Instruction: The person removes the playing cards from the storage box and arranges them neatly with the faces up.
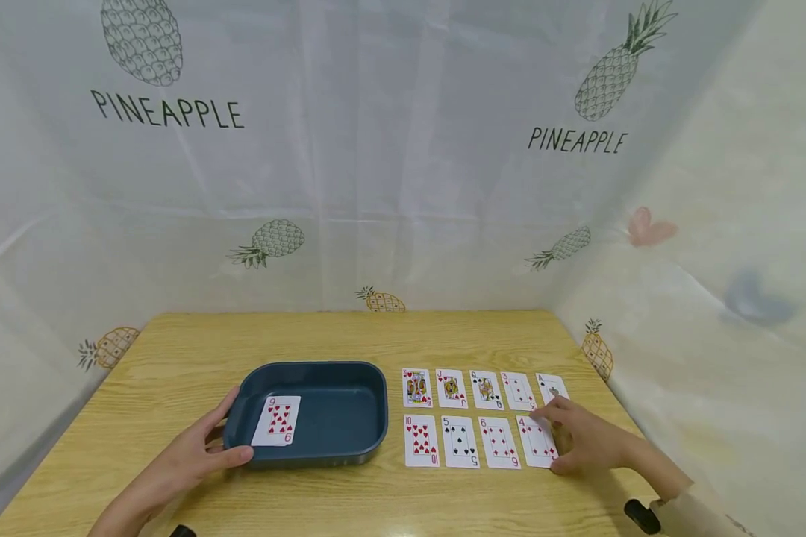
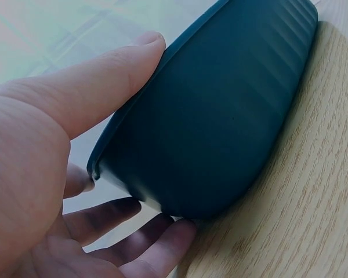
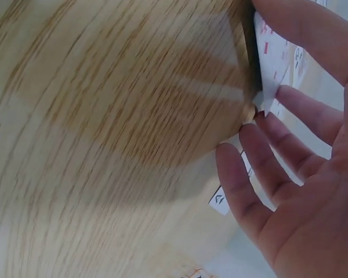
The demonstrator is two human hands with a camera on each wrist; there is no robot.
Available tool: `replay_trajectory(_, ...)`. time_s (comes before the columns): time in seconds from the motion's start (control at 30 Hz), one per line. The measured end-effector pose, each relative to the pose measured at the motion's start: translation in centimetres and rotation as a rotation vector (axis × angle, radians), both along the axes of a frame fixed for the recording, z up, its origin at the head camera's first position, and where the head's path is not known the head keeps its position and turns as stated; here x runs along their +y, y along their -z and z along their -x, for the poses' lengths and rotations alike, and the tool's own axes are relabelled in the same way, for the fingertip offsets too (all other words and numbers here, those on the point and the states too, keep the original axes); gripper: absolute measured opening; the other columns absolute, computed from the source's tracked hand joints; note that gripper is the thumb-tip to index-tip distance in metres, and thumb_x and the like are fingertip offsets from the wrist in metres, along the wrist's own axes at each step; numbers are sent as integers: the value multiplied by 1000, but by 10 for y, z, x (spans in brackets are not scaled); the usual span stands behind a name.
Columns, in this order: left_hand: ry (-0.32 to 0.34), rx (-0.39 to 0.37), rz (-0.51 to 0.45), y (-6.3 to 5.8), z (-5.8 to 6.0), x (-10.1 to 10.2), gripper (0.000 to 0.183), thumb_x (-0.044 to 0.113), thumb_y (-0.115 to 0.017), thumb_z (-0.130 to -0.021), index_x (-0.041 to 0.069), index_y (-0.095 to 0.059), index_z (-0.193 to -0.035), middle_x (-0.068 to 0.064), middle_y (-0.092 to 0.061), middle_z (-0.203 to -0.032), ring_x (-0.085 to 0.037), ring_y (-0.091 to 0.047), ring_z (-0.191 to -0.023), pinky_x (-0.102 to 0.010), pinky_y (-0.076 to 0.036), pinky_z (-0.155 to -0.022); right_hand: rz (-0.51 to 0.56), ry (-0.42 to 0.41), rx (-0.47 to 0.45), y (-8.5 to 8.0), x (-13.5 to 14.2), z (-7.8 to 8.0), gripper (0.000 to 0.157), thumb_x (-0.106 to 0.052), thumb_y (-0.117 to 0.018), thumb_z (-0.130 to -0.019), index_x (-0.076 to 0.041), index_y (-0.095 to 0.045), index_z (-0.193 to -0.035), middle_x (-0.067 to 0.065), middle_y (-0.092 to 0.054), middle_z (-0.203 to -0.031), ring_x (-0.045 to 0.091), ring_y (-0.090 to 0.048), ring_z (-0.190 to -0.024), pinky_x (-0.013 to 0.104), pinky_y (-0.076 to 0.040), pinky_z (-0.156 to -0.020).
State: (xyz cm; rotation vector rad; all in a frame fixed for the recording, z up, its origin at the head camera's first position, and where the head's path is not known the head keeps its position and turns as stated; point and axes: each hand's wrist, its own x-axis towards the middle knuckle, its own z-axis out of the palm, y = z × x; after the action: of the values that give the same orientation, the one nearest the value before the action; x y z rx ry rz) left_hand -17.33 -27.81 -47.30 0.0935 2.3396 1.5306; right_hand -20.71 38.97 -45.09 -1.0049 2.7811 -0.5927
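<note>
A dark blue rectangular tray stands on the wooden table, with a red nine playing card lying face up inside its left part. My left hand grips the tray's left end; in the left wrist view the thumb lies along the rim and the other fingertips touch the outer wall. At the right, my right hand holds the four of diamonds by its edges between thumb and fingers. The right wrist view shows this card tilted against the table, partly hidden by the hand.
Face-up cards lie in two rows right of the tray: a king, jack, queen, three and partly covered ace behind; a ten, five and six in front. Pineapple-print curtains surround the table.
</note>
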Motion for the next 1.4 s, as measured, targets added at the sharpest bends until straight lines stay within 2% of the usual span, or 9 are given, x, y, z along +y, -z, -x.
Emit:
replay_trajectory(0.17,-1,-2,-1,1,0,-1,107,32,-77,-100,17,1,-172,-33,-14,-171,-47,-41,-147,-18,-54,-92,-27,28,-55,-1,-5,-2,74,-27,-93,-78,-1,-63,-141,6,-52,-123,16,-45,-98,25,-42,-74)
replay_trajectory(0.43,0,4,4,1,0,-2,108,33,-77,-100,16,1,-172,-33,-13,-172,-49,-39,-148,-20,-54,-93,-47,25,-84,-4,-8,0,76,-29,-93,-80,-1,-61,-143,8,-52,-127,18,-47,-101,26,-45,-77)
replay_trajectory(0.53,0,4,7,1,-1,-2,108,33,-76,-100,16,2,-172,-33,-13,-172,-49,-38,-149,-19,-53,-93,-29,-1,-80,-8,-10,0,77,-26,-93,-81,0,-60,-145,10,-51,-126,16,-51,-100,28,-49,-76)
replay_trajectory(0.67,-2,2,4,1,-1,-3,108,33,-76,-100,16,2,-172,-34,-14,-171,-48,-39,-148,-19,-53,-93,-13,-18,-14,-20,-25,0,72,-22,-91,-84,3,-59,-144,12,-53,-124,17,-57,-98,32,-55,-78)
replay_trajectory(0.8,-9,-2,13,1,-2,-4,108,34,-77,-100,16,2,-172,-34,-13,-171,-50,-38,-149,-21,-54,-94,-25,9,75,-37,-60,-1,66,-21,-88,-88,-4,-60,-145,8,-55,-127,15,-57,-102,34,-55,-81)
replay_trajectory(0.93,-15,-3,15,2,-3,-5,109,34,-77,-99,16,1,-172,-34,-14,-171,-49,-39,-148,-22,-54,-94,25,-18,135,-48,-104,3,61,-21,-85,-92,-12,-60,-147,2,-56,-128,10,-54,-102,32,-53,-80)
replay_trajectory(1.07,-16,1,-17,3,-3,-4,109,31,-78,-99,16,0,-172,-36,-20,-169,-44,-50,-143,-22,-56,-93,98,-46,103,-55,-156,6,62,-24,-83,-95,-16,-58,-151,-2,-56,-130,9,-52,-100,30,-52,-78)
replay_trajectory(1.23,-15,15,-58,3,-2,-2,109,27,-79,-98,16,0,-172,-38,-25,-166,-41,-57,-137,-23,-57,-92,134,-71,47,-60,-226,10,64,-26,-81,-96,-17,-55,-155,-3,-55,-135,15,-55,-106,32,-52,-86)
replay_trajectory(1.4,-8,29,-60,4,-1,0,108,26,-79,-98,15,-1,-172,-38,-27,-165,-39,-58,-135,-23,-57,-91,120,-89,-27,-52,-288,20,65,-32,-79,-98,-23,-53,-157,1,-53,-140,21,-57,-119,33,-52,-95)
